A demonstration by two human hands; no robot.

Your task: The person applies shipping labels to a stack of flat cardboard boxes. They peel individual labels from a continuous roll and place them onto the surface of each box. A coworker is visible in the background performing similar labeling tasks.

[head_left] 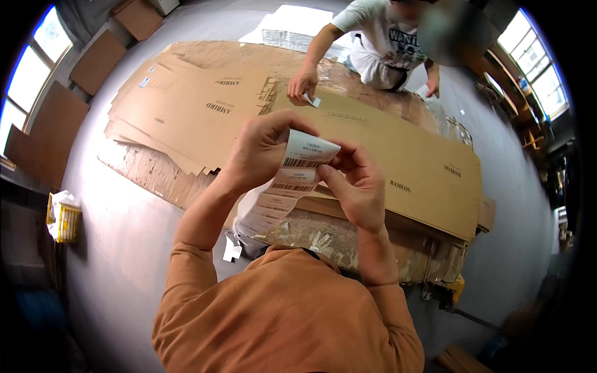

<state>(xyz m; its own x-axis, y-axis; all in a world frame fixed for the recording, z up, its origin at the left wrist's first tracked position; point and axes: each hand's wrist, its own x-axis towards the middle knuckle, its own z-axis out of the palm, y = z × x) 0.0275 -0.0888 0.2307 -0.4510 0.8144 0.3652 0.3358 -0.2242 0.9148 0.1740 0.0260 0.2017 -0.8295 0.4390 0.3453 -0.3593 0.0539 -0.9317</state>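
A long strip of white barcode labels hangs between my hands and trails down toward my lap. My left hand is closed on its upper left edge, thumb against the strip. On the right edge, my right hand pinches a label between thumb and fingers. Beyond and below the strip lie flat brown cardboard sheets with dark print, stacked on a worn table. Across from me a co-worker's hand holds a small white label just above the cardboard.
A second stack of flat cardboard lies at the left of the worn tabletop. White bundled sheets stand at the far side. A yellow basket with a white liner is on the floor at left. Cardboard panels lean along the left wall.
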